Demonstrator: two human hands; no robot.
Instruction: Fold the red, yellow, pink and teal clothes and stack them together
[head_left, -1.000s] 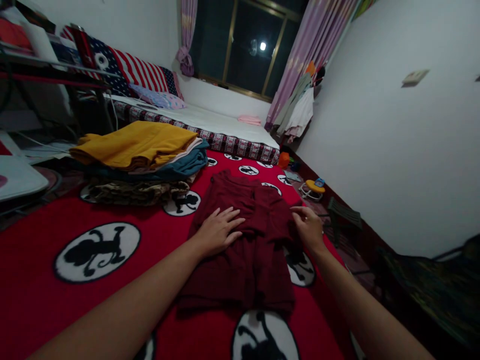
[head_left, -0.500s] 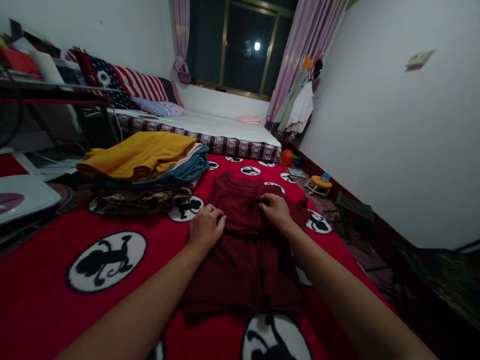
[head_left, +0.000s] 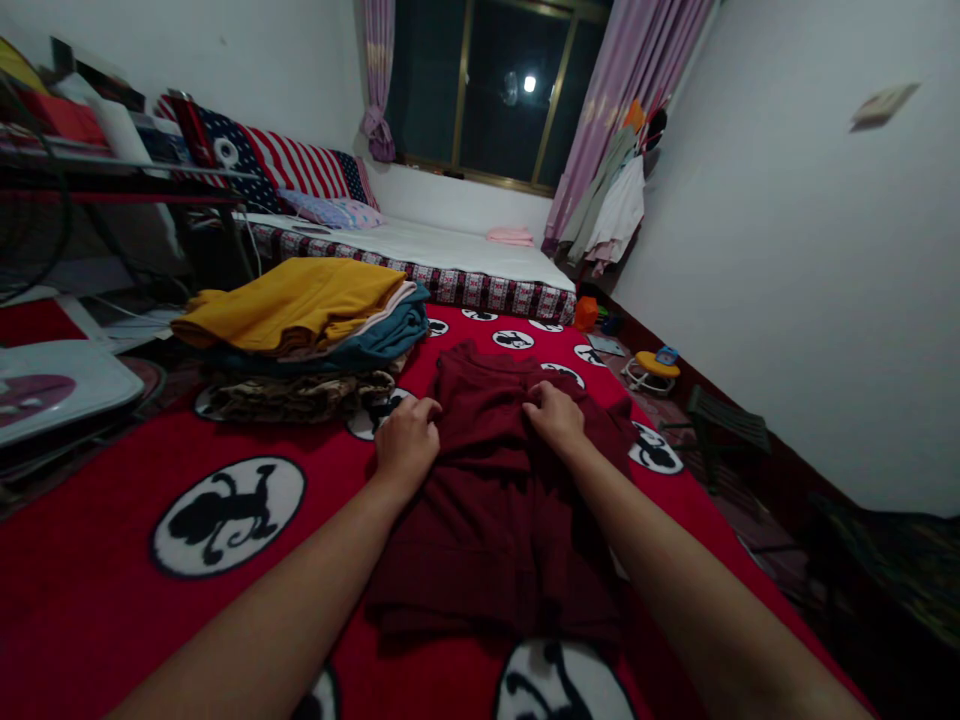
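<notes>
A dark red garment lies spread in front of me on a red blanket printed with black figures in white ovals. Its exact kind is hard to make out; wrinkles run across its middle. At the garment's left edge, my left hand is closed with its fingers curled on the cloth. My right hand pinches the fabric right of the middle, thumb and fingertips together. To the left of the garment is a pile of folded clothes, with mustard-yellow cloth on top, teal cloth below and patterned cloth at the bottom.
A bed with a white top stands at the back under the window. Along the right wall are a small yellow stool and a dark folding stool. A cluttered table stands at the left.
My left hand has moved slightly left, drawing the garment's left edge outward. The fold across its middle looks flatter. My right hand stays on the cloth, and the view has shifted a little.
</notes>
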